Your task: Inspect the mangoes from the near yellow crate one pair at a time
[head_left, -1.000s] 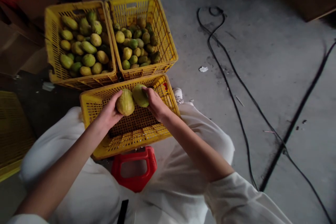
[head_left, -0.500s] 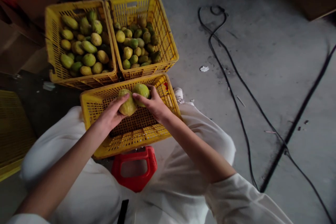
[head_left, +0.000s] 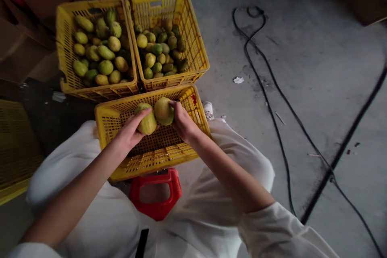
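Note:
My left hand (head_left: 134, 129) is closed around a ribbed, yellow-green papaya (head_left: 148, 123), thumb on top. My right hand (head_left: 183, 120) grips a second, rounder papaya (head_left: 163, 111) by its right side; its yellowish face points up and a greener part shows lower down. The two fruits are side by side, almost touching, above the near yellow crate (head_left: 152, 161). That crate has perforated walls and stands between my knees. My right fingers are partly hidden behind the fruit.
Two yellow crates, one at left (head_left: 60, 40) and one at right (head_left: 198, 40), stand beyond, holding many papayas. A red plastic handle-shaped piece (head_left: 155, 213) lies before me. Black cables (head_left: 281, 141) cross the floor at right. Cardboard boxes (head_left: 45, 6) fill the upper left.
The papaya in my right hand has been turned, from its green side to a yellower face. My left thumb has moved onto the top of its papaya. The view has shifted slightly.

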`<act>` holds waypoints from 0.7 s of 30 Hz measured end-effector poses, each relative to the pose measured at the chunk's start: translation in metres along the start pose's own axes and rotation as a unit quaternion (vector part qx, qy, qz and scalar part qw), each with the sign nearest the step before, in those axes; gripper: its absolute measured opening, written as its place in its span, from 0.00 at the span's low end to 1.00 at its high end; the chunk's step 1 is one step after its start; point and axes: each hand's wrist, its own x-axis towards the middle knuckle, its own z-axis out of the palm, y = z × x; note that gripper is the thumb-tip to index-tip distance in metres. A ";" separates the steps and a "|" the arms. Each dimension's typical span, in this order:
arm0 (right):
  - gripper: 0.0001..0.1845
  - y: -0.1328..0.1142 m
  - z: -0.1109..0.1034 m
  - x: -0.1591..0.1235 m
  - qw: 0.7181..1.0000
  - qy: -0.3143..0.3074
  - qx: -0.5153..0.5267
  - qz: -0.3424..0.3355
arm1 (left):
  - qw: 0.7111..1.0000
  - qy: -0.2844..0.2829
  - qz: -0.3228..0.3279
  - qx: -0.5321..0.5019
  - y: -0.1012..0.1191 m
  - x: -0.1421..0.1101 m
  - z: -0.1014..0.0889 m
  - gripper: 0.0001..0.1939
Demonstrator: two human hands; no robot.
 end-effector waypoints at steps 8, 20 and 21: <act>0.33 -0.007 0.005 -0.007 1.000 0.014 0.008 -0.005 | 0.999 -0.045 -0.005 0.008 -0.003 0.001 -0.003 0.15; 0.31 -0.007 0.001 -0.007 0.998 0.053 0.010 -0.014 | 0.997 0.002 0.040 0.071 -0.001 0.001 -0.007 0.16; 0.30 -0.006 0.000 -0.005 0.999 0.048 0.023 -0.008 | 0.997 0.006 0.038 0.069 0.000 0.000 -0.006 0.14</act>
